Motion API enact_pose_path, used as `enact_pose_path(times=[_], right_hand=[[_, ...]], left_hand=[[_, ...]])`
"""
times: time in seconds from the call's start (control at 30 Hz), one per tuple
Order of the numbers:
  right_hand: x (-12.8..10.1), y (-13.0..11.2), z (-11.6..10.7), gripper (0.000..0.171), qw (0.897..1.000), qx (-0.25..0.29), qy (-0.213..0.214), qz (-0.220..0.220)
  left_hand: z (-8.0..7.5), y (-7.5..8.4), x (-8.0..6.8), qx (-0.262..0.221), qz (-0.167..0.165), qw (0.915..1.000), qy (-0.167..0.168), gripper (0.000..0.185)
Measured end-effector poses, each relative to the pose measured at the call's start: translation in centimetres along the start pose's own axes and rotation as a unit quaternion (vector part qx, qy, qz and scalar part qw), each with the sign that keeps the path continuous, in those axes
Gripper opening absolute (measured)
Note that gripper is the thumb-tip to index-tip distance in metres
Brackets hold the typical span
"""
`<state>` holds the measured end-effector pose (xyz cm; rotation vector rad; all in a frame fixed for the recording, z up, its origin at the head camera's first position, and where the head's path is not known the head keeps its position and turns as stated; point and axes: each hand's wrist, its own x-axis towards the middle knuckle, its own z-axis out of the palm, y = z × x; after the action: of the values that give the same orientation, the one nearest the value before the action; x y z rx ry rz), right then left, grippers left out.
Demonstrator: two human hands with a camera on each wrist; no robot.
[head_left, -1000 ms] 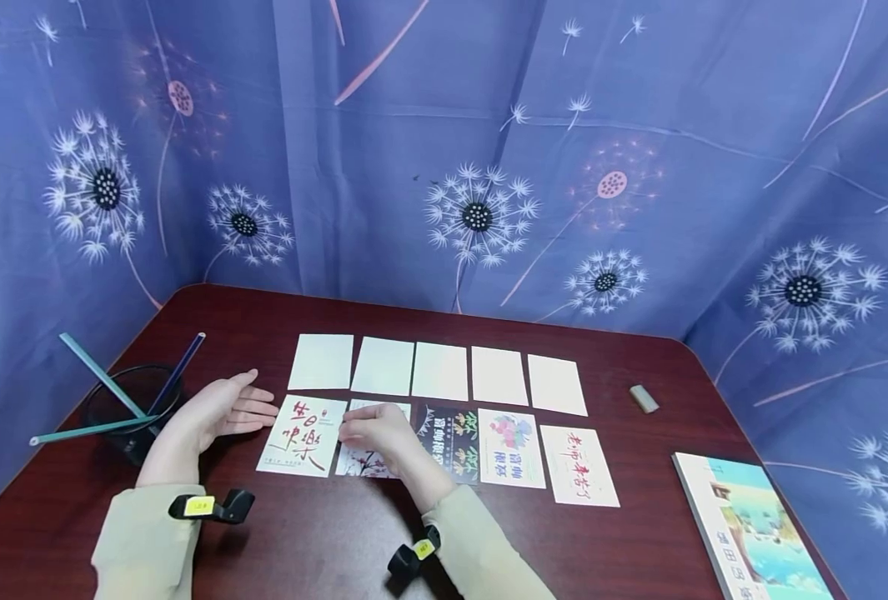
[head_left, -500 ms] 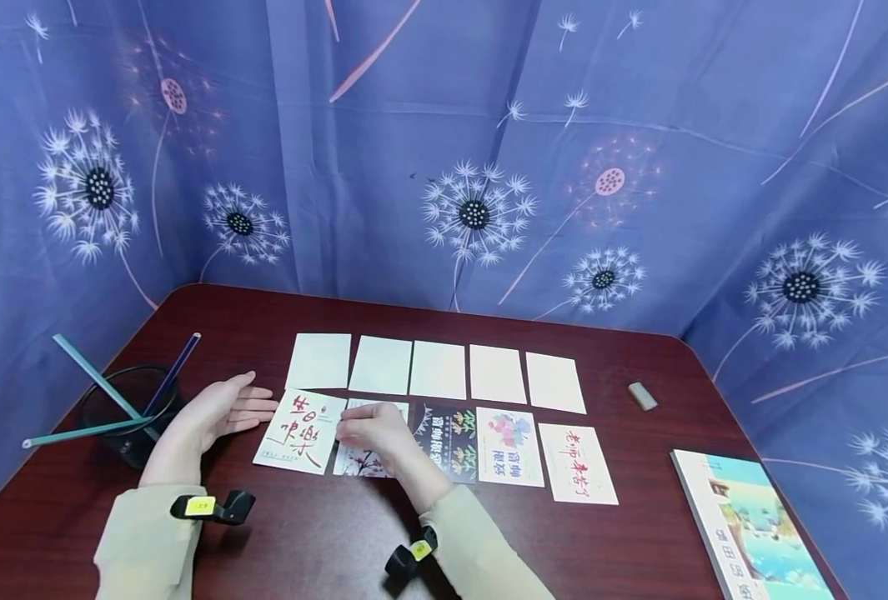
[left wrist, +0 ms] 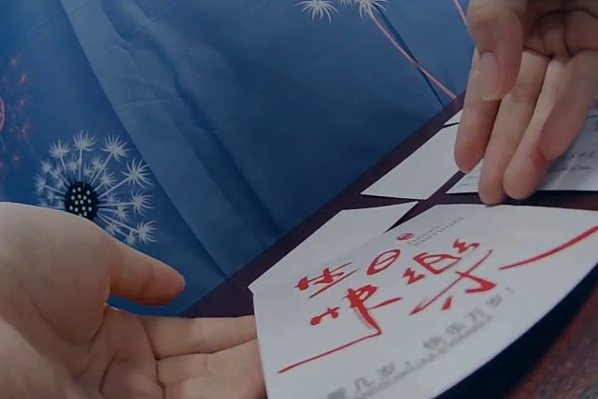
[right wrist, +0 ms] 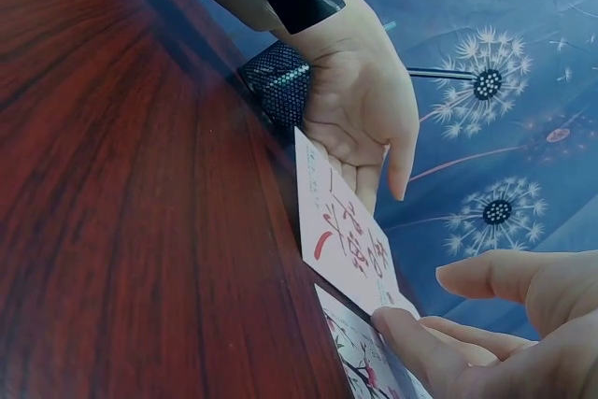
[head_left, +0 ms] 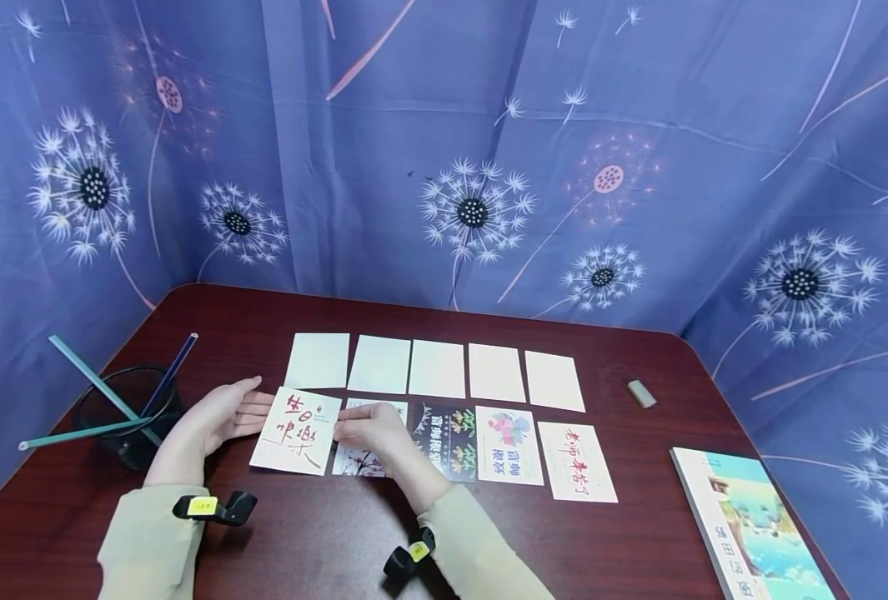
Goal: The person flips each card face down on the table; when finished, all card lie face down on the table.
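The white card with red lettering (head_left: 293, 437) lies between the person's two hands, at the left end of the front row on the counter (head_left: 301, 533). The left hand (head_left: 218, 419) is spread, palm turned inward, its straight fingers reaching the card's left edge; I can't tell how far they go under it. The right hand (head_left: 376, 435) has its thumb standing apart, fingertips touching the opposite edge, just above a blossom-printed card (head_left: 361, 463). Just beside the left wrist stands a black mesh cup (head_left: 137, 450) with pencils (head_left: 94, 375).
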<state>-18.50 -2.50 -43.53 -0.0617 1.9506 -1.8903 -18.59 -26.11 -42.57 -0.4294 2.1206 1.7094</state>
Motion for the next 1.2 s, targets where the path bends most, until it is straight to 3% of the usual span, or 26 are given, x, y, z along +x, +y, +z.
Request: enact_pose_path(times=[0.4, 0.7, 0.97, 1.1, 1.2], right_hand=[[-0.3, -0.5, 0.6, 0.034, 1.000, -0.006, -0.007, -0.014], [-0.4, -1.2, 3.9, 0.032, 0.998, -0.006, -0.050, -0.036], [0.4, -1.6, 5.8, 0.028, 0.996, -0.067, -0.016, -0.060], [0.4, -1.8, 5.6, 0.029, 0.995, -0.068, -0.010, -0.068], [0.3, -2.2, 5.3, 0.032, 0.996, -0.053, -0.010, -0.073]], left_hand=[[-0.4, -0.6, 0.3, -0.017, -0.011, 0.9995, -0.024, 0.066], [-0.9, -0.9, 0.2, -0.039, -0.006, 0.9973, -0.062, 0.067], [-1.0, -0.8, 0.3, -0.056, 0.011, 0.9952, -0.079, 0.066], [-1.1, -0.4, 0.0, -0.093, 0.028, 0.9904, -0.099, 0.067], [-1.1, 0.2, -0.3, -0.134, 0.048, 0.9820, -0.125, 0.068]])
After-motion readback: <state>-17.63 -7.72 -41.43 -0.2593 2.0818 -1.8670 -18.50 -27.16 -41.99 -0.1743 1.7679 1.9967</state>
